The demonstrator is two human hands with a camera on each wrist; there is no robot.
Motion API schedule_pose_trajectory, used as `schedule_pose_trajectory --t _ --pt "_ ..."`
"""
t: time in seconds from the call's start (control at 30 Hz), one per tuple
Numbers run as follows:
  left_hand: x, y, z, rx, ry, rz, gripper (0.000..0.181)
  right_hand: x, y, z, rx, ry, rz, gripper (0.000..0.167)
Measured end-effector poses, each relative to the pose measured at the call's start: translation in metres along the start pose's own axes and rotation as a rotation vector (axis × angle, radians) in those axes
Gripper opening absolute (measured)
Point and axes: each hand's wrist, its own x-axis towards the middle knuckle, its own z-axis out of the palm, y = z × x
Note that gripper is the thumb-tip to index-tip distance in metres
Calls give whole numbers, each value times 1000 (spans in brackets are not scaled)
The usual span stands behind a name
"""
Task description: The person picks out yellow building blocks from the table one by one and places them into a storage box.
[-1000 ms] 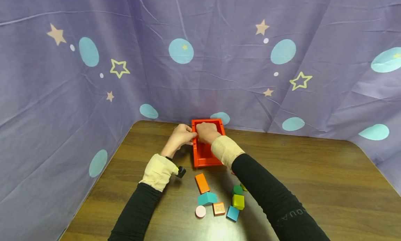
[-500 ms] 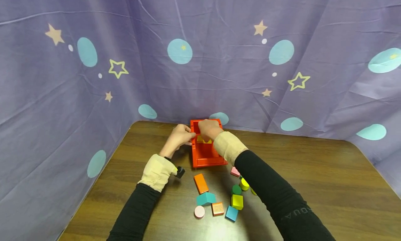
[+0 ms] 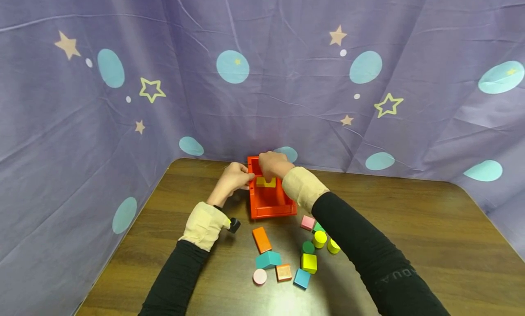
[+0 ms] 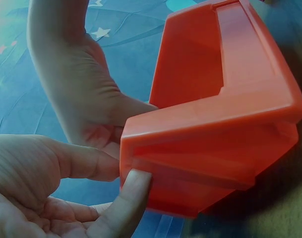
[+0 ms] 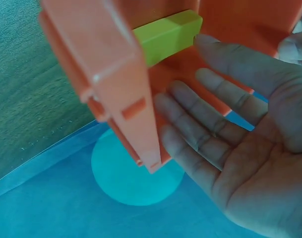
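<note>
A red plastic bin (image 3: 273, 211) stands at the back of the table. My left hand (image 3: 233, 180) pinches its left wall; in the left wrist view, a finger and the thumb meet the bin's corner from outside. Inside the bin lies a yellow rectangular block (image 5: 173, 37), partly covered in the head view. My right hand (image 5: 250, 129) reaches over the bin with its fingers extended and spread. In the right wrist view its thumb tip is at the end of the yellow block; I cannot tell if it presses on it.
Several loose blocks lie in front of the bin: an orange block (image 3: 262, 240), a teal wedge (image 3: 268, 260), a pink disc (image 3: 259, 277), a blue block (image 3: 301, 278), a yellow cube (image 3: 309, 263) and a pink block (image 3: 307, 223). A purple curtain (image 3: 262, 115) hangs behind.
My right hand has shifted back and slightly right, and the yellow block in the bin has come into sight. More blocks show beside the right forearm. My left hand stays on the wall.
</note>
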Motion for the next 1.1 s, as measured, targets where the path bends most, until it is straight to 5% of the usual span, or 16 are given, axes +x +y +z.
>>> schedule_pose_trajectory --t 0.5,1.1 --pt "0 2 0 51 19 -17 15 -19 12 -22 75 68 -95 28" --pt "1 0 1 1 -2 -9 18 -59 34 -40 100 142 -207 35"
